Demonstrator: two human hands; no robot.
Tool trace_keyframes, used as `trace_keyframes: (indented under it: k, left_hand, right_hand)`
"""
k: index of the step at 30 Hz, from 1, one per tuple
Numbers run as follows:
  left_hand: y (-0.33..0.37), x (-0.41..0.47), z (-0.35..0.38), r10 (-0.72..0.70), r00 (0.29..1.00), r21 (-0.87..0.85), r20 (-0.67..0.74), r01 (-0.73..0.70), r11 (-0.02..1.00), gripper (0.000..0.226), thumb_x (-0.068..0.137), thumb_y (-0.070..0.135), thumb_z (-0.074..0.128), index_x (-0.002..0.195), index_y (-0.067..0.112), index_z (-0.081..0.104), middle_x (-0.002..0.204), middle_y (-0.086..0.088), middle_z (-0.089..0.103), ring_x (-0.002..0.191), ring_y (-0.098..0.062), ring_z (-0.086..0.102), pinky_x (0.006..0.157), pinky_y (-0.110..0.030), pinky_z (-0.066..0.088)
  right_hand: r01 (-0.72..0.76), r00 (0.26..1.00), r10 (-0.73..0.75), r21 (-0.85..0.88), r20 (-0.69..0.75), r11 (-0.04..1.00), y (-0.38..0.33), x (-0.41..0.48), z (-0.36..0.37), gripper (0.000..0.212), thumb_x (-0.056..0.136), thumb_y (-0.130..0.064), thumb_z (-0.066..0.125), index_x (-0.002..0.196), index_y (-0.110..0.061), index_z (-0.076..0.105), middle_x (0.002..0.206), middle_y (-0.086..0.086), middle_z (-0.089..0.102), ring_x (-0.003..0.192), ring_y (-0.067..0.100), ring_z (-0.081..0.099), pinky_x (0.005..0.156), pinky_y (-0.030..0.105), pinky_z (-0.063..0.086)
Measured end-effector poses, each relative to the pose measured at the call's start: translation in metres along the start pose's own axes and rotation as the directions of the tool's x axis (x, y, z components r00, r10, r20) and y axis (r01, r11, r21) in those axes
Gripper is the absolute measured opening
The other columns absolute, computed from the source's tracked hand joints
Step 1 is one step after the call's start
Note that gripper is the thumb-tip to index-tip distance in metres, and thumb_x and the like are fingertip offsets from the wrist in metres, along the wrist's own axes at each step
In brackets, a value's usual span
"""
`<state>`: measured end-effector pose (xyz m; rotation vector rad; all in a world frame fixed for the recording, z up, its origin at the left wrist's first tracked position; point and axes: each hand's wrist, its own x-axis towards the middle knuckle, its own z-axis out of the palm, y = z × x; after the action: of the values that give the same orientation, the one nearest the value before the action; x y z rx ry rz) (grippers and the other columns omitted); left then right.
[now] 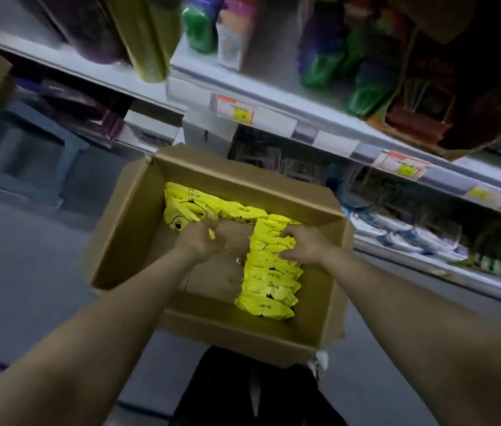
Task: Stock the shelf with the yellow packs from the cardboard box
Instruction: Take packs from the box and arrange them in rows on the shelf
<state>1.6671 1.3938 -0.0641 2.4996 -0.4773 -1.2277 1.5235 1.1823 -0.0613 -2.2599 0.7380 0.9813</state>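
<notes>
Shows an open cardboard box (pixel 138 216) holding yellow packs (pixel 269 281) in rows along its far and right walls, left grip (pixel 201 241) pinching a far pack, right grip (pixel 304 244) clasping the right row, below a stocked shelf (pixel 273 96) with price tags (pixel 236 108).

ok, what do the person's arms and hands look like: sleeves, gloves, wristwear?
Left hand and right hand: no gloves, no watch or band. Arms behind them bare to the frame edge, no sleeves showing. Small glint beside the left wrist, too blurred to identify.
</notes>
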Motion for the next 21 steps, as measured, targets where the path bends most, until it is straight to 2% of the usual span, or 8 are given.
trace_keyframes:
  k: [4, 8, 13, 18, 21]
  left_hand:
    - [-0.032, 0.02, 0.011, -0.085, 0.996, 0.003, -0.007, 0.085, 0.996, 0.05, 0.079, 0.039, 0.078, 0.124, 0.022, 0.062, 0.123, -0.012, 0.061, 0.114, -0.03, 0.058, 0.083, -0.029, 0.044]
    - [-0.054, 0.032, 0.021, -0.161, 0.987, -0.026, -0.015, 0.161, 0.987, 0.05, 0.079, 0.039, 0.078, 0.123, 0.021, 0.063, 0.121, -0.011, 0.063, 0.112, -0.029, 0.058, 0.082, -0.028, 0.043]
    - [-0.065, 0.039, 0.041, -0.156, 0.987, -0.03, 0.035, 0.157, 0.987, 0.047, 0.083, 0.035, 0.076, 0.124, 0.017, 0.063, 0.123, -0.011, 0.064, 0.119, -0.03, 0.056, 0.093, -0.031, 0.042]
    - [-0.071, 0.047, 0.063, -0.146, 0.986, -0.06, 0.086, 0.151, 0.987, 0.047, 0.082, 0.034, 0.077, 0.124, 0.016, 0.063, 0.124, -0.01, 0.065, 0.121, -0.028, 0.055, 0.095, -0.031, 0.041]
    - [-0.069, 0.051, 0.072, -0.148, 0.984, -0.081, 0.097, 0.156, 0.984, 0.047, 0.083, 0.032, 0.076, 0.124, 0.014, 0.063, 0.124, -0.01, 0.064, 0.12, -0.028, 0.056, 0.092, -0.028, 0.04]
  right_hand:
    - [-0.063, 0.997, 0.059, 0.074, 0.055, 0.995, 0.015, 0.027, 0.036, 0.055, 0.08, -0.041, 0.08, 0.128, -0.023, 0.061, 0.132, 0.004, 0.061, 0.12, 0.024, 0.058, 0.095, 0.032, 0.049]
    - [-0.113, 0.985, 0.092, 0.151, 0.144, 0.982, 0.027, 0.044, 0.074, 0.042, 0.078, -0.036, 0.083, 0.114, -0.021, 0.068, 0.122, 0.005, 0.065, 0.117, 0.023, 0.06, 0.096, 0.033, 0.05]
    - [-0.155, 0.96, 0.116, 0.142, 0.255, 0.978, 0.038, 0.051, 0.111, 0.032, 0.079, -0.033, 0.083, 0.106, -0.02, 0.073, 0.12, 0.004, 0.067, 0.112, 0.022, 0.061, 0.09, 0.027, 0.047]
    - [-0.171, 0.964, 0.132, 0.158, 0.231, 0.972, 0.044, 0.058, 0.128, 0.024, 0.077, -0.03, 0.085, 0.097, -0.024, 0.074, 0.111, 0.0, 0.069, 0.106, 0.02, 0.064, 0.086, 0.029, 0.052]
    - [-0.14, 0.975, 0.124, 0.077, 0.182, 0.987, 0.043, 0.06, 0.131, 0.024, 0.077, -0.033, 0.084, 0.097, -0.028, 0.073, 0.115, 0.0, 0.065, 0.108, 0.021, 0.062, 0.086, 0.029, 0.05]
